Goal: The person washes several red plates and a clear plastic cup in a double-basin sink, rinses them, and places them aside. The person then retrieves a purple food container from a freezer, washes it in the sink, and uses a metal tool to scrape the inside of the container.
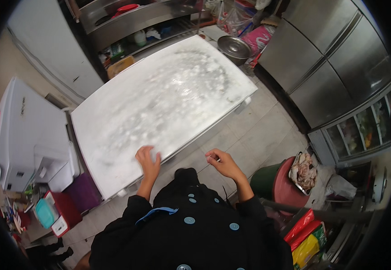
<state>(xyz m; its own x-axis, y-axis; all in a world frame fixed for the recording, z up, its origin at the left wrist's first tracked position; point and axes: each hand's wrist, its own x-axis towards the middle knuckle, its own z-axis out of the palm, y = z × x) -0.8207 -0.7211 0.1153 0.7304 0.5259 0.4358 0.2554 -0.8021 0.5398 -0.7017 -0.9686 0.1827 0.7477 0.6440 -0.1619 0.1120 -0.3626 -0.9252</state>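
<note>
A white work table [168, 101] with a wet, shiny, blotchy top stretches before me, its near edge running from lower left to upper right. Over that edge, close to the top's surface, is my left hand [149, 162], fingers curved and apart; whether it touches the table cannot be told. My right hand [225, 163] hangs in the air off the table's near side, above the tiled floor, its fingers loosely bent. Neither hand shows anything held. Both arms are in black sleeves.
Right: steel refrigerator [317, 64], red tub [285, 189], green bin [264, 180], tray of what looks like raw meat [302, 170]. Beyond the table: lidded metal pot [234, 47], metal shelving [138, 23]. Left: white chest-like container [37, 128], red box [64, 212], turquoise lid [46, 213].
</note>
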